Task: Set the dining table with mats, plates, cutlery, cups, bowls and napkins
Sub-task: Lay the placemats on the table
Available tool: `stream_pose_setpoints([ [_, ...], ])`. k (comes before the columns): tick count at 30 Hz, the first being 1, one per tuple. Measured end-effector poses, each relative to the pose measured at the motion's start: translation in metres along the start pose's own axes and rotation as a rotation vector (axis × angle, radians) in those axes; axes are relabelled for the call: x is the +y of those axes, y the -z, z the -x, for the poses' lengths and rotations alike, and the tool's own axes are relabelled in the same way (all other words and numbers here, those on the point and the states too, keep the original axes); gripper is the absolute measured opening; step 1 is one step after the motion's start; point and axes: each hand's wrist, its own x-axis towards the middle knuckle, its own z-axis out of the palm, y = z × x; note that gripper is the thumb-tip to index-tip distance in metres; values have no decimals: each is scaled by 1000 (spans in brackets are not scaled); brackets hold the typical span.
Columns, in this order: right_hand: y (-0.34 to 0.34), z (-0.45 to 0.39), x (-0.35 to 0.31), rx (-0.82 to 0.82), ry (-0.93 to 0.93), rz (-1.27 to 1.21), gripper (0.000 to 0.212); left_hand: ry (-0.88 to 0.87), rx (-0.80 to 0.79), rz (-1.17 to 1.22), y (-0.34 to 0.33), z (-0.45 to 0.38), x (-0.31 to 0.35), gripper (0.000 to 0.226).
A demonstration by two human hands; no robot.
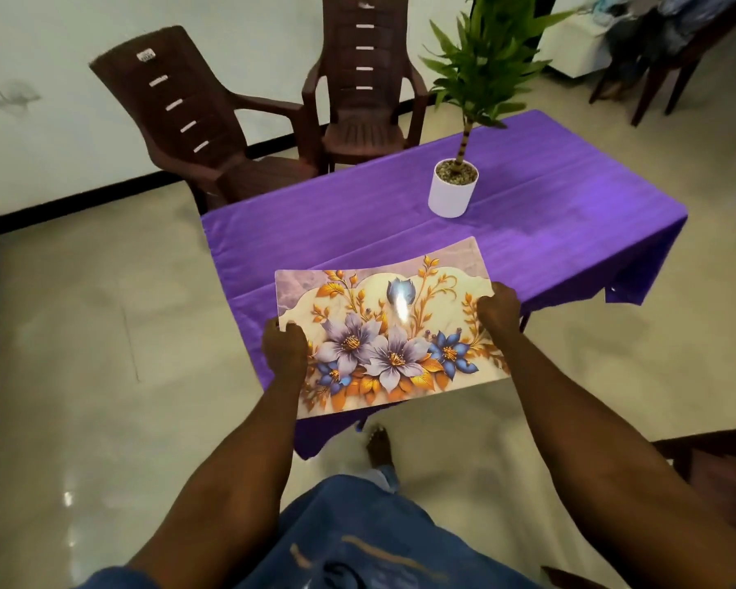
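Note:
A rectangular floral mat (383, 333) with purple and blue flowers and gold leaves hangs over the near corner of the table (549, 231), which wears a purple cloth. My left hand (283, 346) grips the mat's left edge. My right hand (500, 312) grips its right edge. The mat bows slightly between them, its near edge reaching past the table's edge. No plates, cutlery, cups, bowls or napkins are in view.
A white pot with a tall green plant (453, 187) stands mid-table. Two brown plastic chairs (213, 133) (364, 95) sit at the far side. A wooden chair (714, 469) is at my right. My bare foot (379, 448) is on the tiled floor.

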Motion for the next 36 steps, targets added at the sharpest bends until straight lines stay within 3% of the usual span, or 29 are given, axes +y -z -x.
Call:
stream_pose_setpoints([
  [11,-31,-135,-23,-194,12,136,34,264,68,-58,-72,-45,6,40],
  [20,-49,-180,-7,-296,68,175,34,149,190,-346,-88,-25,12,34],
  [25,-48,-196,5,-335,85,232,35,256,247,-392,-100,-7,20,51],
  [30,-49,-202,17,-329,153,273,39,267,328,-328,-100,2,13,29],
  [36,-53,-215,15,-401,202,154,28,327,337,-334,-96,2,6,27],
])
